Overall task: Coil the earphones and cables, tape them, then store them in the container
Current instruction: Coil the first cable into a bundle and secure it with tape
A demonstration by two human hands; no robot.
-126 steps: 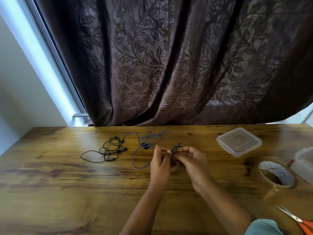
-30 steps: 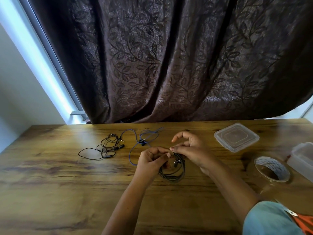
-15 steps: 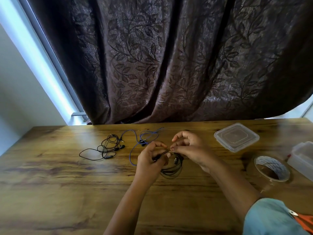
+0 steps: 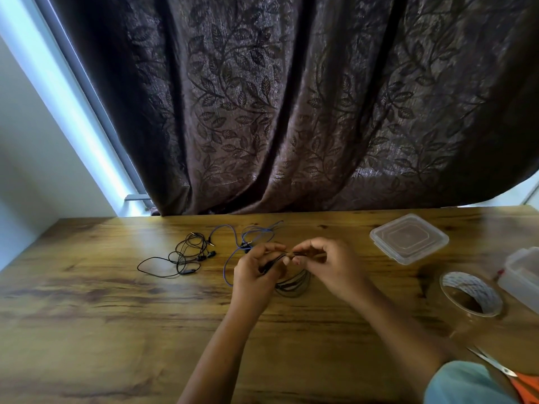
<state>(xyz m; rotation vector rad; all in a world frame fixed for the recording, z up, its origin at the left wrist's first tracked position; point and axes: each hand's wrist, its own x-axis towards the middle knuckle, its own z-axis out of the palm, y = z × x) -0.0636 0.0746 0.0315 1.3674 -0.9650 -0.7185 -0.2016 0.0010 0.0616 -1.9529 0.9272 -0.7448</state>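
Observation:
A coil of black cable [image 4: 293, 284] hangs between my hands over the middle of the wooden table [image 4: 116, 316]. My left hand [image 4: 256, 272] grips the coil's left side. My right hand [image 4: 329, 266] pinches a strand of the same cable near its top, fingertips close to my left thumb. Loose black earphones [image 4: 180, 255] lie tangled to the left. A blue cable [image 4: 248, 237] sprawls just behind my hands. A roll of clear tape [image 4: 471, 293] lies flat at the right. A clear container [image 4: 522, 278] sits at the right edge.
A clear plastic lid [image 4: 408, 239] rests at the back right. Orange-handled scissors [image 4: 507, 374] lie at the lower right corner. A dark patterned curtain [image 4: 291, 112] hangs behind the table's far edge.
My hands have worked the black cable into a coil and lowered slightly. My right fingers have closed in on a strand by my left thumb. Nothing else on the table moved.

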